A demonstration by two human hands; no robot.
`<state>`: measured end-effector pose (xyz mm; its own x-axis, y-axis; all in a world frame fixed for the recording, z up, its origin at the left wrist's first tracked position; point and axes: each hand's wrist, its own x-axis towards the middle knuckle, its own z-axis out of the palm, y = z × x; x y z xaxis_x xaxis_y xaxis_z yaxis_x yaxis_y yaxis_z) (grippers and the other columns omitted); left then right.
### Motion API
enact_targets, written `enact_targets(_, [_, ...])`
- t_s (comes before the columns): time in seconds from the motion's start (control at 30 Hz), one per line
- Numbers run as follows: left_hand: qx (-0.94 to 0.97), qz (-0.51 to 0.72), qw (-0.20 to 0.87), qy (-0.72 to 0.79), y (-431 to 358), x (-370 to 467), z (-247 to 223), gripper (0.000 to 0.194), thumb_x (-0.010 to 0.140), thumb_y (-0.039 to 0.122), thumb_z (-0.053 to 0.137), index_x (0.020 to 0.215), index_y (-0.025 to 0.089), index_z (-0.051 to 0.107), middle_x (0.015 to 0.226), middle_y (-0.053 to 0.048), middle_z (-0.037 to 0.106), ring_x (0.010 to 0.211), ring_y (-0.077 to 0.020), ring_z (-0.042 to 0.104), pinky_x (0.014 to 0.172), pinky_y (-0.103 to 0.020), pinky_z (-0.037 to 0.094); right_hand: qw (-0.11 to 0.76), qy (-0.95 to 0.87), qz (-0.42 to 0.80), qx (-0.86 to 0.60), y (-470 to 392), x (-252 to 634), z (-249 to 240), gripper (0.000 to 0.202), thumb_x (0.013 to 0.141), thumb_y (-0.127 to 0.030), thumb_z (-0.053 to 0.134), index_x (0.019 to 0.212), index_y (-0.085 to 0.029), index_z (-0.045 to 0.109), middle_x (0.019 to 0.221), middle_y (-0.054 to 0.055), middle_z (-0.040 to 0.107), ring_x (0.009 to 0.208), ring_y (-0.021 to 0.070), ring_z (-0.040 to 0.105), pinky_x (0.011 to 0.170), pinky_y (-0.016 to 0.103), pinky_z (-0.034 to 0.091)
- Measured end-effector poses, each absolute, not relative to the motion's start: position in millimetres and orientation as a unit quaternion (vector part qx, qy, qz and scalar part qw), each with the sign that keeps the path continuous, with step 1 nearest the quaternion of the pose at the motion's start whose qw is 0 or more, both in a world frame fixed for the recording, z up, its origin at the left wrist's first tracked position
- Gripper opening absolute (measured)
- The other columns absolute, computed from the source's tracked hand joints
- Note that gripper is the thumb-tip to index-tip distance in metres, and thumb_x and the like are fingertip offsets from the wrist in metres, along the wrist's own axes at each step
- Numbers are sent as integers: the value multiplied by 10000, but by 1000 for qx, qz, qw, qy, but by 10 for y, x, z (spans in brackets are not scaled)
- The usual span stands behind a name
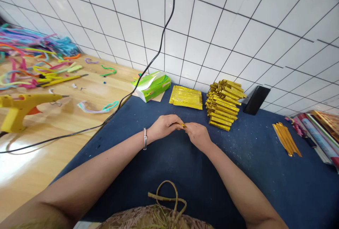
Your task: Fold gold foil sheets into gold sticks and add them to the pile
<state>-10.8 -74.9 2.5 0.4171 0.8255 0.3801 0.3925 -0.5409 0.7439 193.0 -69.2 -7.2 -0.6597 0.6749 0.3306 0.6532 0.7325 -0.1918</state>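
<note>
Right between the two hands, where their fingertips meet, sits a small gold piece (183,125). The left hand (167,127) pinches it from one side between thumb and fingers, and the right hand (198,136) pinches it from the other, so the hands almost touch. Only a sliver of it shows: narrow, shiny and yellow-gold, lying roughly crosswise. The fingers hide the rest, so its full shape cannot be told. A silver bracelet (145,139) circles the left wrist.

Beneath the hands spreads a dark blue mat (159,169), dotted with pale specks. Just beyond the hands lie flat gold packets (185,97), with a tall, uneven pile of slim gold bars (224,105) beside them to the right. A green tissue pack (156,87) lies left of the packets; a black slab (256,100) leans against the tiled wall (206,24). Farther right are flat gold strips (286,139) and some books (319,137). Well to the left, a yellow glue gun (21,107) and a tangle of colourful fuzzy stems (34,54) rest on the wooden tabletop (87,77), and a black cable (159,50) runs across the view.
</note>
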Motion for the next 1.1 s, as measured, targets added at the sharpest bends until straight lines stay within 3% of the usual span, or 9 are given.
enact_targets(0.1, [783,379,309,384,-769,-104,73,115,868,248,543,863,179,635,790,3,646,706,-87,594,683,-199,456,188,-912,7,-365,-710,1941,-44,292,968,-273,343,922,-185,617,825,46,672,774,141,613,727,251,413])
enact_targets(0.3, [685,340,547,341,-722,-133,168,257,881,376,511,885,130,585,820,-36,634,738,-108,599,691,-232,477,152,-928,-8,-340,-651,2025,-16,255,962,-298,380,934,-191,610,798,30,660,736,131,602,702,239,399])
enact_targets(0.4, [665,291,587,357,-703,-150,155,289,858,414,540,874,127,577,759,-28,633,698,-108,609,639,-214,467,123,-937,-8,-327,-642,2040,-11,260,963,-301,379,901,-195,607,790,25,654,744,131,597,717,242,395])
enact_targets(0.6, [687,244,569,380,-695,-172,74,309,877,421,496,916,135,607,741,-36,655,712,-126,644,653,-216,491,100,-944,1,-314,-674,2039,22,262,965,-299,377,922,-189,610,815,30,663,751,125,594,720,241,389])
enact_targets(0.87, [848,244,331,335,-727,-144,178,211,899,236,431,904,166,630,762,-2,640,675,-84,588,669,-181,434,100,-932,67,-343,-654,2047,-12,251,963,-293,377,974,-216,615,938,4,691,864,118,622,728,224,399])
enact_targets(0.97, [836,244,357,338,-737,-135,182,167,859,216,473,880,166,631,739,4,638,662,-87,584,638,-178,433,93,-930,70,-347,-664,2051,15,266,965,-304,367,957,-216,618,929,4,694,866,121,624,715,224,398])
enact_targets(1.1, [770,233,478,353,-737,-123,119,160,836,240,498,913,153,608,760,-2,648,662,-97,626,609,-180,458,84,-933,46,-348,-683,2057,71,285,967,-303,356,908,-202,615,895,14,693,836,125,623,693,229,386])
